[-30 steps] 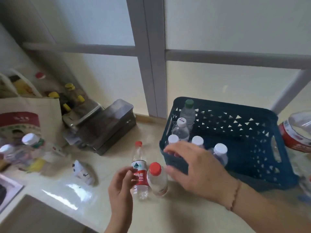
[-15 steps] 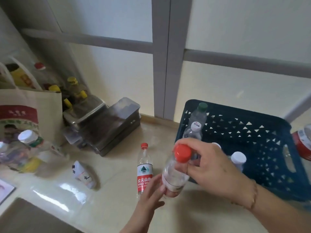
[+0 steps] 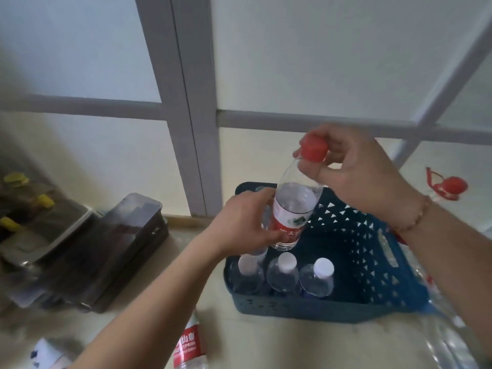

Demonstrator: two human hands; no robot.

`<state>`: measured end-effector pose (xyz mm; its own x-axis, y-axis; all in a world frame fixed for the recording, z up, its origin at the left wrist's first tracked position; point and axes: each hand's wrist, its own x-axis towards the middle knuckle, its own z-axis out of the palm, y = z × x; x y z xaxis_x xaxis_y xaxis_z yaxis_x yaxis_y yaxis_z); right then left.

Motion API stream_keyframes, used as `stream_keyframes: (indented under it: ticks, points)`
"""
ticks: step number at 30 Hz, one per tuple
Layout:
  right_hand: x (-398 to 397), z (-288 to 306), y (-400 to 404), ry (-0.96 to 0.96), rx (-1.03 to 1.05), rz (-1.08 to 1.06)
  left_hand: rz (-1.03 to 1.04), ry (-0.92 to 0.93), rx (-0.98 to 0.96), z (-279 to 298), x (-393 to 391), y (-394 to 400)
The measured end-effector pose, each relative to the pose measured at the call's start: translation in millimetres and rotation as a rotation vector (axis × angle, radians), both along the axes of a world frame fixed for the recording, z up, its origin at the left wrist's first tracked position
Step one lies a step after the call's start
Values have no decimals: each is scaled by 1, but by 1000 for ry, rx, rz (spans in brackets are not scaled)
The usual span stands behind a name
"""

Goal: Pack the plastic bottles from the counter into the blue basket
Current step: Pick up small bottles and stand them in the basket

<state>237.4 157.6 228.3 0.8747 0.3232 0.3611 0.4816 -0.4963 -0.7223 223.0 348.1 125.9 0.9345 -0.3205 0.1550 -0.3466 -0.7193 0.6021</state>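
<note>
Both hands hold a clear plastic bottle with a red cap and red label point(image 3: 291, 209) upright above the blue basket point(image 3: 372, 265). My right hand point(image 3: 354, 169) pinches its neck just under the cap. My left hand point(image 3: 245, 225) wraps around the labelled body. Three white-capped clear bottles point(image 3: 286, 272) stand along the basket's near wall, and others behind them are hidden by my left hand. Another red-labelled bottle point(image 3: 190, 344) stands on the counter under my left forearm, its top hidden.
A dark metal box point(image 3: 111, 251) sits on the counter to the left, with yellow-capped bottles point(image 3: 16, 179) behind it. A large clear jug with a red cap point(image 3: 450, 186) stands right of the basket. A small white item point(image 3: 45, 355) lies at the bottom left.
The red-capped bottle has been lifted from the counter and carried right, over the basket. My left hand has closed on its body. The view has shifted, so the basket sits nearer the centre.
</note>
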Motion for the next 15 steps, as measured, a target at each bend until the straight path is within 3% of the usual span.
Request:
stream_keyframes:
  ticks: [6, 10, 15]
  points:
    - [14, -62, -4, 149, -134, -21, -117, 141, 154, -40, 28, -3]
    - [17, -100, -2, 279, -249, 29, -144, 139, 296, -55, 33, -3]
    - [22, -140, 5, 415, -398, 129, -245, 228, 269, -51, 43, -4]
